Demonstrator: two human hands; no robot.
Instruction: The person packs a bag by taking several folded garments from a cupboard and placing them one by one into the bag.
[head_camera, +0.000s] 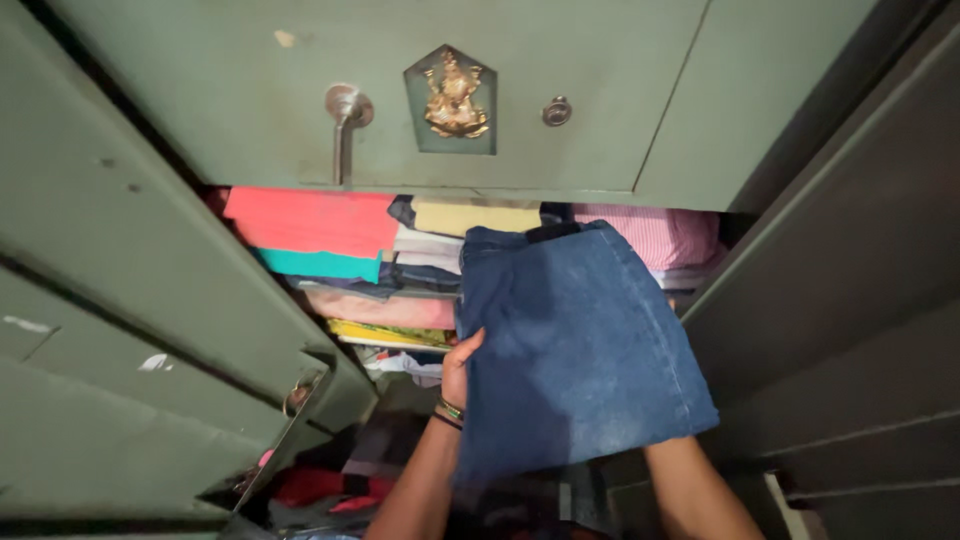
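A folded pair of blue jeans is held out flat in front of a shelf of a green metal cupboard. My left hand, with bangles at the wrist, grips the jeans' left edge, thumb on top. My right hand is hidden beneath the jeans; only its forearm shows at the lower right, so its grip cannot be seen. The far end of the jeans reaches the shelf's stack of folded clothes.
The shelf holds folded clothes: a red piece, a teal one, a yellow one, pink striped cloth. Above is a locker door with a handle and brass emblem. Open cupboard doors flank both sides; more clothes lie below.
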